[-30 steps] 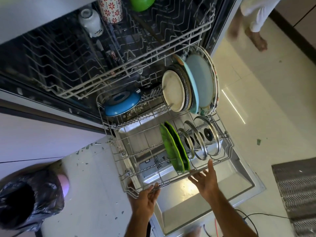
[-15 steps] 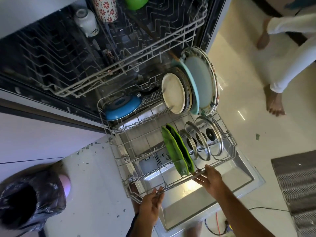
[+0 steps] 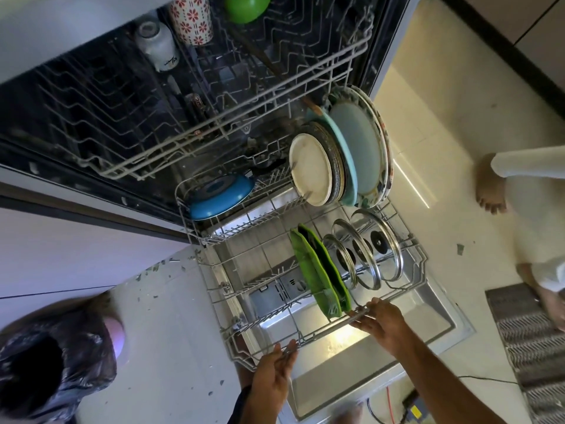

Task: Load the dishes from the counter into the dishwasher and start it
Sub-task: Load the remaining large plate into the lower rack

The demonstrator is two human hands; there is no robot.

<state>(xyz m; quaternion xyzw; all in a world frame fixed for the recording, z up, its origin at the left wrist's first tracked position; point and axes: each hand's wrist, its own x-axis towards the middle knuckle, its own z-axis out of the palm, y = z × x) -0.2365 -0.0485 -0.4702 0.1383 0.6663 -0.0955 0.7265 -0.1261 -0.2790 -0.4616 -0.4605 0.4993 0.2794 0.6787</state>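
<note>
Two hands are on the front rail of the lower rack (image 3: pixel 214 286), which stands drawn out over the open dishwasher door (image 3: pixel 428 338). The right hand (image 3: pixel 382 322) has its fingers (image 3: pixel 365 312) curled over the rail near the right corner, grasping it. The left hand (image 3: pixel 275 374) reaches up to the rail nearer the left corner, and its fingers (image 3: pixel 290 351) and thumb pinch the wire between them.

Inside the rack, two green plates (image 3: pixel 318 276) stand on edge at the front, touching each other. Just to their right, three glass lids (image 3: pixel 363 255) with dark knobs stand in a row. Behind them a stack of upright plates leans together: a cream plate (image 3: pixel 310 169) in front, darker ones behind it, then a pale blue plate (image 3: pixel 357 151) and a patterned one at the back. A blue pan (image 3: pixel 220 195) lies tilted in the rear left corner.

The upper rack (image 3: pixel 214 130) sits above, partly pulled out. At its far end are a white jar (image 3: pixel 157 47), a cup with red flowers (image 3: pixel 191 19) and a green bowl (image 3: pixel 247 6).

On the floor to the left is a bin lined with a black bag (image 3: pixel 46 362). To the right, another person's bare foot (image 3: pixel 489 185) stands on the tiles, near a grey mat (image 3: pixel 535 347).
</note>
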